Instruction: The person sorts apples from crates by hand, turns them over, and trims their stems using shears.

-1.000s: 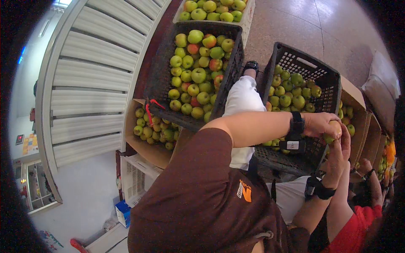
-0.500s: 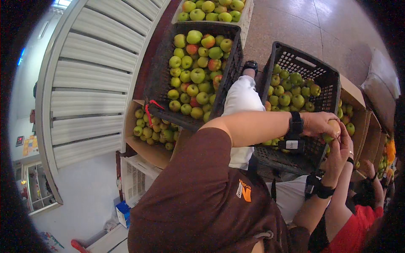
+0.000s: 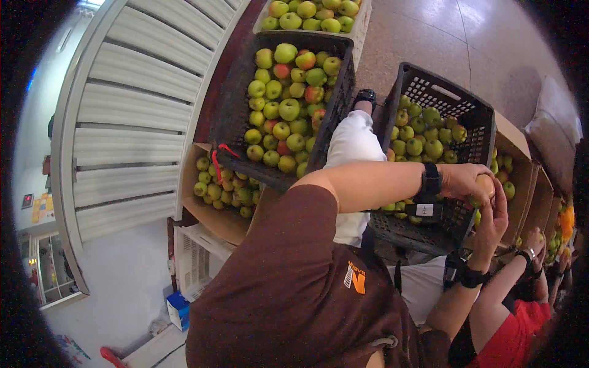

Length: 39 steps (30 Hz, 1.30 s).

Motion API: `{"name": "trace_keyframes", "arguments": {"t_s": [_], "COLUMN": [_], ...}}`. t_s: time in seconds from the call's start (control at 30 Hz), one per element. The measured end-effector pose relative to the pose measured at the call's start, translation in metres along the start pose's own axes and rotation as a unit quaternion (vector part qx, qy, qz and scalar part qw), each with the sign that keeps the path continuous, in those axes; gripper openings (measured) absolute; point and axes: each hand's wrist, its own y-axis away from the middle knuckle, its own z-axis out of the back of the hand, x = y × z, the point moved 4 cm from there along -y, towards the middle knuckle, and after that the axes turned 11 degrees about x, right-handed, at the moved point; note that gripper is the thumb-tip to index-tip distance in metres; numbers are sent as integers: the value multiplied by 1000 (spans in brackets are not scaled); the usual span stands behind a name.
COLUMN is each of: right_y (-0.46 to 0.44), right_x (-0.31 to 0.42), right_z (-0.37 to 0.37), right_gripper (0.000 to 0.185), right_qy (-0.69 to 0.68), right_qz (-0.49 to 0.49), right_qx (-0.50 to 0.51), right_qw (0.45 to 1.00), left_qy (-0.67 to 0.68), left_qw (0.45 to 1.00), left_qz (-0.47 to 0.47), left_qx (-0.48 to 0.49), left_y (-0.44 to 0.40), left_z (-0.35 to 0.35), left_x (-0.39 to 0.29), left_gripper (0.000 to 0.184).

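My left hand (image 3: 461, 182) is closed around a reddish-yellow apple (image 3: 486, 186) above the right edge of the black crate (image 3: 486, 116). From below, the fingers of my right hand (image 3: 494, 219) press against the same apple, so both hands meet on it. Green apples (image 3: 432, 147) lie in that crate, some hidden under my left forearm. A dark device with a white label (image 3: 424, 210) hangs below my left wristband.
Another black crate (image 3: 345, 92) full of apples stands left of my leg, with a white crate (image 3: 362, 37) behind it. Cardboard boxes (image 3: 514, 138) of apples stand at the right, where a co-worker's hand (image 3: 535, 241) reaches in. A slatted white panel (image 3: 132, 129) rises at left.
The co-worker's arm has swung away from beside my right hand toward the boxes at right. My fingers have shifted slightly on the apple, showing more of it.
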Motion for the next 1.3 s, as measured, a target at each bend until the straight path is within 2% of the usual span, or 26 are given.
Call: {"name": "trace_keyframes", "arguments": {"t_s": [0.07,0.17,0.27,0.3,0.4,0.43,0.47,0.5,0.53,0.57,0.6,0.63,0.67,0.7,0.73,0.77,0.8,0.83,0.93,0.97,1.07,1.17,1.27,1.3], "right_y": [0,-1,-4,-6,-5,-3,0,3,7,11,16,22,26,30,34,38,43,48,59,62,70,77,85,90], "right_x": [3,15,13,12,15,8,7,7,8,7,10,13,15,11,3,-2,-3,-3,3,5,12,4,-3,10], "right_z": [-3,-13,-20,-22,-31,-26,-23,-22,-21,-21,-22,-22,-22,-19,-14,-10,-10,-11,-20,-23,-28,-23,-31,-40], "right_gripper": [42,41,39,39,40,40,40,40,40,41,39,37,35,34,32,31,30,29,29,29,28,27,27,27], "right_qy": [5,26,77,98,12,-11,-3,4,13,36,46,56,66,69,73,79,101,123,142,140,155,158,169,172], "right_qz": [11,13,3,2,-7,10,7,5,5,-9,-7,-5,-4,-14,-25,-37,-28,-19,-8,-8,19,6,20,23], "right_qx": [16,8,-25,-38,-33,-32,-29,-26,-23,-33,-33,-32,-33,-38,-44,-50,-39,-28,4,13,12,34,48,70], "right_qw": [1000,1000,997,995,999,999,1000,1000,1000,999,998,998,997,997,996,995,994,992,990,990,988,987,984,982], "left_qy": [-33,-101,-84,-135,-213,-359,-515,-641,-759,-595,-324,-381,-457,-493,-613,-587,-552,-565,-404,-409,-278,-203,-235,-228], "left_qw": [999,993,994,987,963,900,800,666,492,697,823,749,623,627,375,385,355,341,451,496,629,652,658,669], "left_qz": [-15,63,26,-54,-165,-237,-299,-365,-413,-315,-264,-255,-257,-108,40,108,135,118,170,126,140,103,43,-26], "left_qx": [1,-17,-58,-72,-33,-69,-73,-107,-106,-246,-384,-478,-581,-594,-694,-704,-742,-742,-777,-755,-713,-723,-714,-707], "left_y": [-1,10,16,20,56,87,126,166,210,245,287,335,389,429,465,523,550,590,577,602,635,609,617,611], "left_z": [1,-3,3,0,-1,-13,-24,-35,-38,-31,-24,-12,10,1,-15,10,7,24,-21,3,49,22,31,27], "left_x": [2,-10,-25,-37,-87,-115,-138,-158,-164,-167,-159,-153,-136,-136,-123,-100,-82,-62,-71,-55,-24,-38,-38,-45], "left_gripper": [49,37,28,27,28,22,19,17,18,27,38,42,38,39,45,55,60,62,59,51,44,36,36,37]}}
